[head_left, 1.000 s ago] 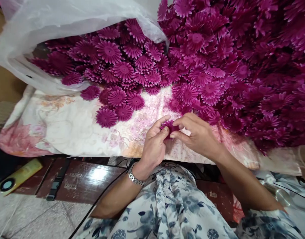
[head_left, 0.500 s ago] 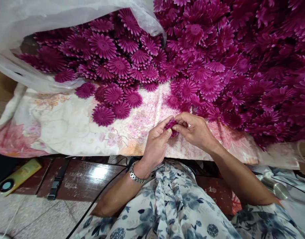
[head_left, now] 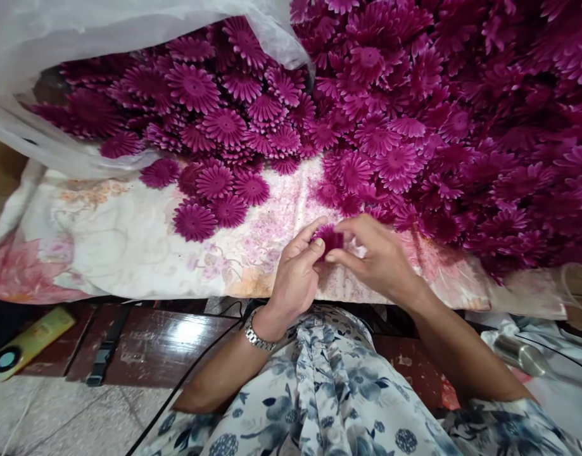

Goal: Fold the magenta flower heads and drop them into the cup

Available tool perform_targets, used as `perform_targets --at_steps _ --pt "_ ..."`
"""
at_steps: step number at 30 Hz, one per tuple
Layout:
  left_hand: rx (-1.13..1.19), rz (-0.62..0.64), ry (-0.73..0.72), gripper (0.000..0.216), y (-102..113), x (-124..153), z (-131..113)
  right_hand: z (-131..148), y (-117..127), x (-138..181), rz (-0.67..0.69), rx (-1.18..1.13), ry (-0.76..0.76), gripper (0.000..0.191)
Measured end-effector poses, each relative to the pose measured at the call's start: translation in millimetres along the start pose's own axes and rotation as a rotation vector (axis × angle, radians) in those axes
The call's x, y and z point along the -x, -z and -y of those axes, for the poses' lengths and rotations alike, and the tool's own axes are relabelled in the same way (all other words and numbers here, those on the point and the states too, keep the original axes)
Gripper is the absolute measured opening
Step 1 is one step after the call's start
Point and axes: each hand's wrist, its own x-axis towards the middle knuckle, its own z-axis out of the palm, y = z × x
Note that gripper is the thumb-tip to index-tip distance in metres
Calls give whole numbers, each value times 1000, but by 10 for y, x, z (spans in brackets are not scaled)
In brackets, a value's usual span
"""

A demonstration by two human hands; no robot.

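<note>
My left hand (head_left: 296,269) pinches a purple artificial flower head (head_left: 332,239) between thumb and fingers, just above the front part of the cloth. The flower is partly covered by my fingers and its right side is blurred. My right hand (head_left: 379,256) is at the flower's right edge, its thumb and forefinger spread apart and slightly smeared by motion. Whether its thumb tip touches the petals I cannot tell. Left of my hands, a few loose flower heads (head_left: 194,220) lie on the floral cloth (head_left: 129,247).
A large heap of purple flower heads (head_left: 395,158) covers the back and right. At the back left, a white plastic bag (head_left: 129,38) lies open with more flowers in it. Below the cloth's front edge are a dark wooden surface (head_left: 162,335), a black buckle strap (head_left: 103,354) and a yellow-green object (head_left: 29,342).
The flower head, bunched between both hands before, now shows more of its petals. My right thumb and forefinger have moved apart, while my left hand keeps its pinch.
</note>
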Motion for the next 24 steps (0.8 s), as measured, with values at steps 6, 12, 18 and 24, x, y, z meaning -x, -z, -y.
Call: perform_targets --at_steps 6,12,18,24 --pt "-51 38 -34 36 12 25 87 43 -165 -54 12 -242 -20 6" --pt "-33 -8 -58 38 25 33 13 -370 399 -21 -308 375 -143 8" --pt "10 14 -2 37 -12 -12 19 -254 316 30 -146 219 -147 23" --pt "21 62 23 33 -53 5 87 43 -99 3 54 -232 -130 10"
